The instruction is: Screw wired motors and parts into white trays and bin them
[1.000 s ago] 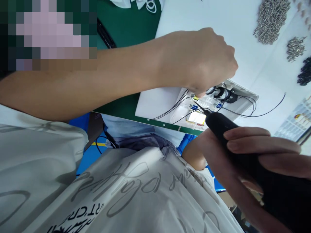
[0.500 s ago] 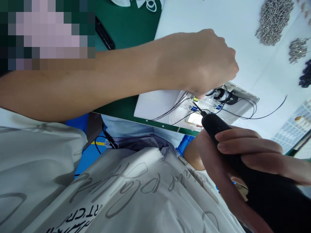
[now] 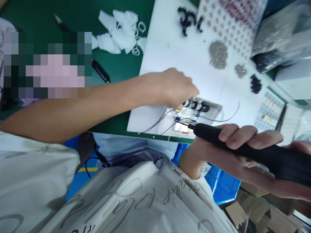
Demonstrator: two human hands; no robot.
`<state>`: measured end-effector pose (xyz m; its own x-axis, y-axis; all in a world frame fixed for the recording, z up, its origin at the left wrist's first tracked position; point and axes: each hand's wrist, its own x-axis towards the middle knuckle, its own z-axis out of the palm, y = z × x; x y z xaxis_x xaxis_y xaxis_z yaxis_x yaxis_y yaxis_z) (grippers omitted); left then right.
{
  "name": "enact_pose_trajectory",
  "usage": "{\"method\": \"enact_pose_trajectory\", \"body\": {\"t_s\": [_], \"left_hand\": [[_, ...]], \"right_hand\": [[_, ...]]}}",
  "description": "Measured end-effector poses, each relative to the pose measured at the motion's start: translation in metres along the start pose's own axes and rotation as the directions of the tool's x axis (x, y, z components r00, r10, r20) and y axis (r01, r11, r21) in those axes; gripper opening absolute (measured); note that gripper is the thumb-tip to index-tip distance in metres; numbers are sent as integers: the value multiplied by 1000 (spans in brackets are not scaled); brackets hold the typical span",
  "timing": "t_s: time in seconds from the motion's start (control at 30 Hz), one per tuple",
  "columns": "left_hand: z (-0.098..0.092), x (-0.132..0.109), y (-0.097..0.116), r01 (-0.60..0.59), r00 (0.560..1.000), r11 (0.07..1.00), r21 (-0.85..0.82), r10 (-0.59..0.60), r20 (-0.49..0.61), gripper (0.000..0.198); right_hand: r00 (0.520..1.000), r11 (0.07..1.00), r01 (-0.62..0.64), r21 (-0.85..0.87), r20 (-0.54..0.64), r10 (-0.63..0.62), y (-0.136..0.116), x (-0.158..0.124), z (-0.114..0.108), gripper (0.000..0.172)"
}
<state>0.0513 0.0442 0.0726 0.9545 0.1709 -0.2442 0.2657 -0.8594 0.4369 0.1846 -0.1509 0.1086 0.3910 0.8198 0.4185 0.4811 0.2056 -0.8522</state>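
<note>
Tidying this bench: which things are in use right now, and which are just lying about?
In use: left hand at the white wired case; right hand gripping the black screwdriver.
Lying about: screw pile, white scraps, black pen-like tool.

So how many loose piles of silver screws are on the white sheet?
2. A large pile lies beyond the left hand; a smaller pile lies to its right, beside a black pile. The bags at the far right may hold more.

Bare white sheet (image 3: 167,51) lay open beyond the left hand (image 3: 178,87). Further right, 3 screw piles (image 3: 218,54) crowded the way; black wires (image 3: 229,116) looped beside the open device (image 3: 215,111).
</note>
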Motion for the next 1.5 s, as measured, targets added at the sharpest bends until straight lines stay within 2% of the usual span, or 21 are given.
{"method": "enact_pose_trajectory", "body": {"t_s": [0.07,0.1,0.2,0.27,0.3,0.33,0.4,0.47,0.5,0.6,0.7,0.8,0.93,1.03,1.13,1.2,1.27,1.3,1.37,1.43,1.5], "left_hand": [[-1,2,0,31,999,999,-25,-30,39,38],[-1,2,0,34,998,999,-32,-32,48,38],[-2,2,-1,-6,999,1000,-9,6,48,39],[-4,1,-2,-18,998,1000,11,17,62,42],[-5,0,-2,-16,997,1000,15,15,76,44],[-6,0,-1,-11,996,1000,12,10,92,46],[-7,-1,-1,-3,993,1000,4,3,116,48],[-7,0,-1,-5,993,1000,9,4,120,48],[-6,0,-1,-6,993,1000,13,4,119,48],[-4,1,-3,-10,993,1000,16,8,114,47],[-2,2,-3,-16,995,1000,5,16,103,43],[-1,2,-1,-13,995,1000,8,12,97,41],[-1,3,0,-7,996,1000,3,6,94,41],[-1,2,0,-7,996,1000,5,7,93,40],[-1,1,0,-10,996,1000,16,9,88,38],[-2,1,0,-18,997,999,41,15,74,41],[-3,0,2,-32,999,998,57,30,19,47],[-4,0,4,-34,999,998,49,36,-33,50],[-5,0,9,-42,983,999,-10,40,-178,51],[-5,1,15,-73,936,994,-86,38,-349,48],[-2,0,20,-169,845,980,-107,88,-528,45]], "right_hand": [[955,955,247,166,-206,-212,12,12,0,49],[926,914,329,239,-272,-262,17,20,-4,53],[894,850,401,342,-348,-282,29,55,-24,62],[832,839,455,299,-479,-280,36,84,-34,61],[779,844,475,250,-565,-271,40,100,-37,55],[715,861,470,192,-656,-244,47,116,-39,49],[647,928,356,113,-746,-157,66,148,-42,40],[590,956,292,44,-795,-143,94,177,-50,46],[508,976,208,-65,-845,-164,111,187,-56,55],[511,989,92,-119,-847,-149,158,203,-79,75],[531,978,5,-208,-828,-179,189,200,-96,86],[531,967,-6,-255,-820,-213,202,195,-105,80],[534,988,42,-152,-832,-151,204,193,-107,72],[548,991,74,-110,-826,-133,200,192,-102,67],[514,986,145,-78,-846,-143,182,191,-95,66],[465,972,228,-53,-872,-156,157,185,-92,62],[462,928,370,47,-876,-140,122,173,-89,57],[545,886,431,173,-832,-103,101,164,-86,50],[638,778,514,362,-767,-65,57,143,-77,42],[691,726,532,436,-719,-74,16,124,-60,43],[694,658,545,519,-720,-7,-17,112,-39,56]]}}
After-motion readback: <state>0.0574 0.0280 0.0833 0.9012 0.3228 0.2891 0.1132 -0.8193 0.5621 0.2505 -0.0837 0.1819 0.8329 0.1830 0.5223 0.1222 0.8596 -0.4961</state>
